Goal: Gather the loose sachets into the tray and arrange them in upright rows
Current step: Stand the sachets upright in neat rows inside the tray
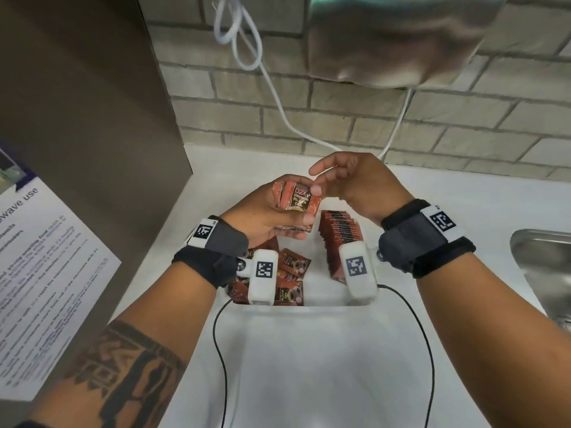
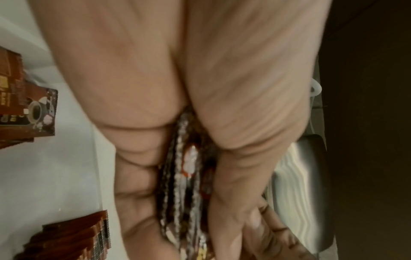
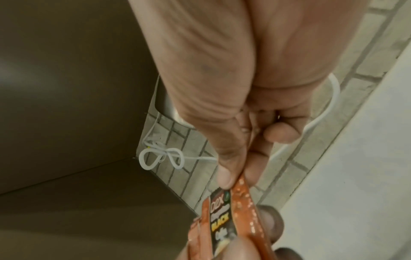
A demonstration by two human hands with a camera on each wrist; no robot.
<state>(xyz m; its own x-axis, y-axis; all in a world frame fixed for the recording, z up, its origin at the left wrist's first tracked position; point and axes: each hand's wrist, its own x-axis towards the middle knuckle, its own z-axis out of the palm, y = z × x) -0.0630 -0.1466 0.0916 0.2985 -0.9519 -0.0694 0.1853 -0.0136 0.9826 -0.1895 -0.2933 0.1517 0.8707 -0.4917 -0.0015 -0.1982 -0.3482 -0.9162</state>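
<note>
My left hand (image 1: 284, 211) grips a small stack of red-brown coffee sachets (image 1: 298, 203) above the far end of the white tray (image 1: 309, 308). In the left wrist view the stack's crimped edges (image 2: 186, 176) show between thumb and fingers. My right hand (image 1: 316, 183) pinches the top corner of the front sachet (image 3: 231, 219) between its thumb and a finger. An upright row of sachets (image 1: 340, 236) stands along the tray's right side. Several loose sachets (image 1: 290, 273) lie flat at the tray's left, partly hidden by my left wrist camera.
A steel sink (image 1: 543, 273) lies at the right of the white counter. A dark appliance side (image 1: 92, 118) with a printed notice (image 1: 46, 257) stands at the left. A white cable (image 1: 278, 97) hangs down the brick wall behind.
</note>
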